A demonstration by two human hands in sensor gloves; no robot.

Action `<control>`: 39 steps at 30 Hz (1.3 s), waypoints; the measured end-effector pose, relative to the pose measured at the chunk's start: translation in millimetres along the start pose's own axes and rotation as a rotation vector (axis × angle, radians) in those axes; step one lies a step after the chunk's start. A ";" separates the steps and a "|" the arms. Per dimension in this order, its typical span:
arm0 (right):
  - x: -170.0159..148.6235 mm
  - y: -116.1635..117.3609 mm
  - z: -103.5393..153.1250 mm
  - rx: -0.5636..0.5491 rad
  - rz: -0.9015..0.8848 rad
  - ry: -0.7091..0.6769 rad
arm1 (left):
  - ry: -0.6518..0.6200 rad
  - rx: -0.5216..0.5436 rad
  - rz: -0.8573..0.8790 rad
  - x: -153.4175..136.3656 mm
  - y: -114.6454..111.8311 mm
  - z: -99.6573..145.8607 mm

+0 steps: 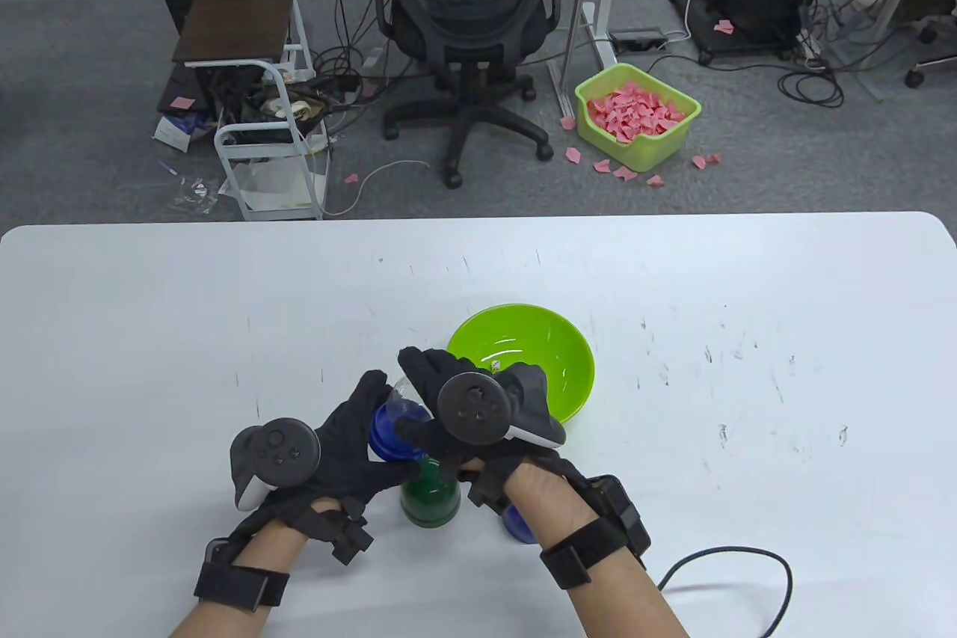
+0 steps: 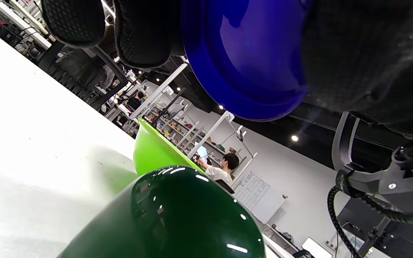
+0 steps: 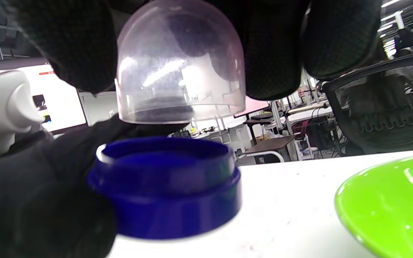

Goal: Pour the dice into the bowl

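The lime green bowl [image 1: 557, 357] stands mid-table, and a small white die [image 1: 496, 366] seems to lie in it. My left hand [image 1: 370, 436] grips a blue dice cup base [image 1: 390, 434] just left of the bowl. My right hand [image 1: 420, 385] holds the clear dome lid [image 1: 401, 390] a little above that base. In the right wrist view the dome [image 3: 179, 64] hangs clear of the blue base [image 3: 167, 186], with the bowl's rim [image 3: 389, 204] at right. The left wrist view shows the blue base [image 2: 249, 61] from below. I cannot see dice inside the base.
A dark green cup [image 1: 430, 500] stands upright just in front of my hands, and fills the low foreground of the left wrist view [image 2: 170, 218]. Another blue piece [image 1: 516, 524] lies under my right wrist. A black cable [image 1: 748, 563] loops at the near right.
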State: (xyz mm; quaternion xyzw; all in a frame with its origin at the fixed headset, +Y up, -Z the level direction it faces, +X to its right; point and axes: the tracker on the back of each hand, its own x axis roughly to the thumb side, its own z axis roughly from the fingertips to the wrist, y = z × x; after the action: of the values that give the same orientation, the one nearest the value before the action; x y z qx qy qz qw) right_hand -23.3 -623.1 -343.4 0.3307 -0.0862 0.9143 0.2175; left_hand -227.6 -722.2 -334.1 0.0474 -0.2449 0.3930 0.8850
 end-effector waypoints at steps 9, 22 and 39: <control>4.1 9.6 -2.4 0.043 -0.014 -0.010 | -0.004 0.003 0.008 0.9 0.0 -0.2; -11.1 -4.8 24.7 0.046 0.036 0.022 | 0.016 0.016 0.036 -4.9 4.3 -0.3; -52.6 21.8 83.8 0.321 0.159 0.139 | 0.029 0.025 0.039 -7.2 7.8 0.1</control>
State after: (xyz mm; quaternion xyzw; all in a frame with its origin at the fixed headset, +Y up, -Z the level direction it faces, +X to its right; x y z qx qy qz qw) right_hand 50.4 -685.6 -313.3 0.2895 0.0500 0.9512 0.0942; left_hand -237.3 -721.7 -338.2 0.0481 -0.2281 0.4140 0.8799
